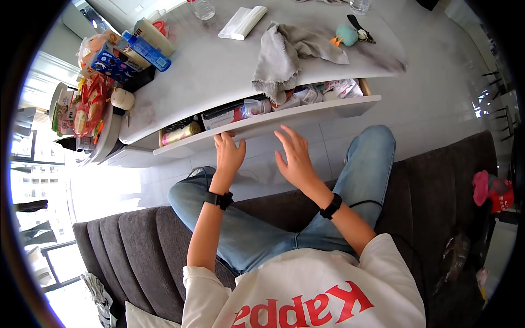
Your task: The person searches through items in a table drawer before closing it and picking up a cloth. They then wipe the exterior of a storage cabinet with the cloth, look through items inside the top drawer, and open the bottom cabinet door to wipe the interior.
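A long light-coloured drawer (pixel 328 113) stands pulled out beneath the coffee table's top. My left hand (pixel 229 155) is at the drawer's front panel, its fingertips at the panel's upper edge and the thumb apart. Whether those fingers hook over the edge I cannot tell. To the right, my right hand (pixel 298 158) is open just in front of the panel, fingers spread and nothing in them. Inside the drawer lie a yellowish roll (pixel 181 133), a white and red box (pixel 223 117) and several plastic-wrapped items (pixel 309 95), partly hidden by the tabletop.
On the tabletop (pixel 202 71) lie a grey cloth (pixel 279 57) hanging over the drawer, a white folded packet (pixel 243 22) and a teal round object (pixel 346 35). A blue bottle (pixel 146 51) and snack packs stand at left. A dark sofa (pixel 139 246) is beneath me.
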`<state>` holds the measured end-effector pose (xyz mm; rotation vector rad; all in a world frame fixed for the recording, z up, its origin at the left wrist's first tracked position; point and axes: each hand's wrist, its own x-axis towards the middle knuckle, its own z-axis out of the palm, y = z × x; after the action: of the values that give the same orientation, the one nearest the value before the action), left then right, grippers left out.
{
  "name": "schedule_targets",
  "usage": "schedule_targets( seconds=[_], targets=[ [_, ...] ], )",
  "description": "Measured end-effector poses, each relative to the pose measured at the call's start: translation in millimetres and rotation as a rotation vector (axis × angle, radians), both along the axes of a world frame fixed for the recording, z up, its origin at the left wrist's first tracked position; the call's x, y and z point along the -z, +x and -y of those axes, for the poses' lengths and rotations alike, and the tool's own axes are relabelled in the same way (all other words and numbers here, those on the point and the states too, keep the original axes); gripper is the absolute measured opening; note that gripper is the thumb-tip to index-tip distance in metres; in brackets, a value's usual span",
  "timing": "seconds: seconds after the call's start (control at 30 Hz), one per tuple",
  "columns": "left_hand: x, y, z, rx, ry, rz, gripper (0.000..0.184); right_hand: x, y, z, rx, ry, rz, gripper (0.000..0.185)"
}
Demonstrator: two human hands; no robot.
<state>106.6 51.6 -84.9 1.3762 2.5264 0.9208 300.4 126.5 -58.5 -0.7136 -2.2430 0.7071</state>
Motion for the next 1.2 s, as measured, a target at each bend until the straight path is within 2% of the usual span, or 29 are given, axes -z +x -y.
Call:
schedule_targets(
  seconds=[0.13,0.33,0.43,0.53,0.57,0.67,0.8,0.83,0.93,0.97,1.1,1.2],
  targets=[
    [-4,6,4,-0.035,-0.040,0.070,0.037,9,9,4,0.053,-0.022,0.004,0.051],
    [-13,11,10,-0.027,-0.004,0.078,0.024,-17,-5,-26,0.015,0.167,-0.032,0.054],
    [-42,9,9,-0.065,0.053,-0.089,0.026,-13,-15,-47,-0.018,0.240,0.062,0.053],
    [-60,-5,-6,0.061,0.247,-0.249,0.035,-4,-18,-53,-0.024,0.247,0.177,0.049],
    [-58,-10,-10,0.107,0.218,-0.202,0.044,-3,-19,-53,-0.027,0.247,0.217,0.047],
    [-53,-11,-23,0.222,0.198,-0.235,0.046,-10,-21,-54,-0.023,0.206,0.265,0.043],
    [-56,7,-25,0.345,0.235,-0.151,0.043,-4,-12,-39,-0.031,0.208,0.242,0.046],
    [-61,11,-26,0.384,0.293,-0.201,0.036,-5,-9,-35,-0.037,0.204,0.245,0.048],
    [-62,18,-26,0.584,0.292,-0.114,0.028,-10,-5,-25,-0.051,0.178,0.283,0.052],
    [-60,22,-25,0.550,0.286,-0.096,0.020,-11,-4,-23,-0.048,0.171,0.294,0.053],
    [-56,31,-16,0.416,0.184,-0.110,0.017,-4,-1,-20,-0.040,0.158,0.285,0.054],
    [-57,35,-7,0.254,0.064,-0.049,0.023,-3,1,-21,-0.046,0.161,0.272,0.054]
  ],
)
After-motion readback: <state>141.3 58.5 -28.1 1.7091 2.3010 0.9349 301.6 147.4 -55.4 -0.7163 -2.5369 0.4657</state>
